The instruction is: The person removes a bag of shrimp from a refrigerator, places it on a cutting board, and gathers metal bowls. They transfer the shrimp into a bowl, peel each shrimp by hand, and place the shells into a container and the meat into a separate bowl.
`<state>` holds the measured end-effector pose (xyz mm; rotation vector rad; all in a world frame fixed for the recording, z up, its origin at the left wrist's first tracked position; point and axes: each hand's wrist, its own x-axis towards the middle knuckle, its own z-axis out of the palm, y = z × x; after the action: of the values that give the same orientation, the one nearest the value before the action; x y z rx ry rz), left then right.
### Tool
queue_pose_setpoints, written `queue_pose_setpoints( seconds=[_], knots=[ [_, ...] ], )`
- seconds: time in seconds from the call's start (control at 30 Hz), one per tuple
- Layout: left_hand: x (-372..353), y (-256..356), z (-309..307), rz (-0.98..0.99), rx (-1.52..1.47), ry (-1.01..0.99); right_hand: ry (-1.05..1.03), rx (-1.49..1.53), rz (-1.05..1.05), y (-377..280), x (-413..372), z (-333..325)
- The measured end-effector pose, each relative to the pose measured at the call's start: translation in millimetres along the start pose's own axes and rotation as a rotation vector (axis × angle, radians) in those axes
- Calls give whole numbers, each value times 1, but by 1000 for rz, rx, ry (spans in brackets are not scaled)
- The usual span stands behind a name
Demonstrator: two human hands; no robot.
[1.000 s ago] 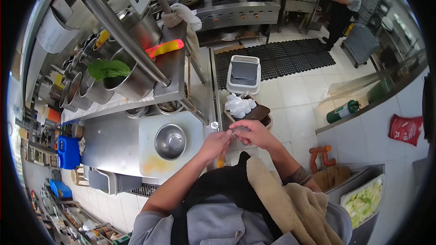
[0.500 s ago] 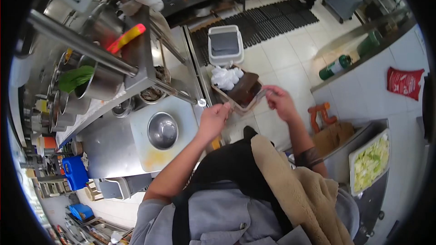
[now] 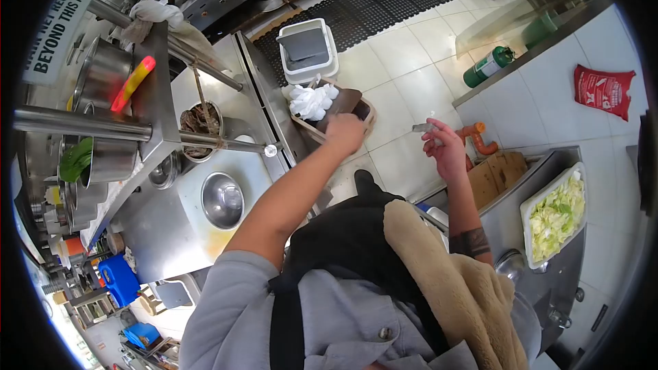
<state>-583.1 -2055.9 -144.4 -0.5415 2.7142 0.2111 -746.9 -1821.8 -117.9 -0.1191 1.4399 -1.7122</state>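
Note:
My left hand (image 3: 345, 131) reaches over the near edge of a beige bin (image 3: 370, 115), its fingers curled down beside a brown piece (image 3: 343, 103) lying in the bin; whether it holds something is hidden. White crumpled plastic (image 3: 312, 101) fills the bin's left side. To the right, over the floor, my right hand (image 3: 445, 147) is raised and pinches a small clear, crumpled piece of plastic (image 3: 425, 127) between thumb and fingertips.
At the left, a steel bowl (image 3: 223, 200) sits on a cutting board (image 3: 258, 175) under a steel shelf (image 3: 161, 106). Behind the bin is a white bin (image 3: 306, 48). A tray of chopped lettuce (image 3: 556, 215), a cardboard box (image 3: 497, 179) and a green cylinder (image 3: 488, 67) are at the right.
My left hand has moved forward over the bin. My right hand has drawn away from the bin's right side to the right, with the clear plastic in it. The camera view has shifted.

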Motion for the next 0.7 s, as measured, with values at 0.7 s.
queue_pose_setpoints(
  seconds=[0.7],
  knots=[
    [-357,-98,-1,-755,-924,829,-1066,-737,12,75,-61,291]
  ],
)
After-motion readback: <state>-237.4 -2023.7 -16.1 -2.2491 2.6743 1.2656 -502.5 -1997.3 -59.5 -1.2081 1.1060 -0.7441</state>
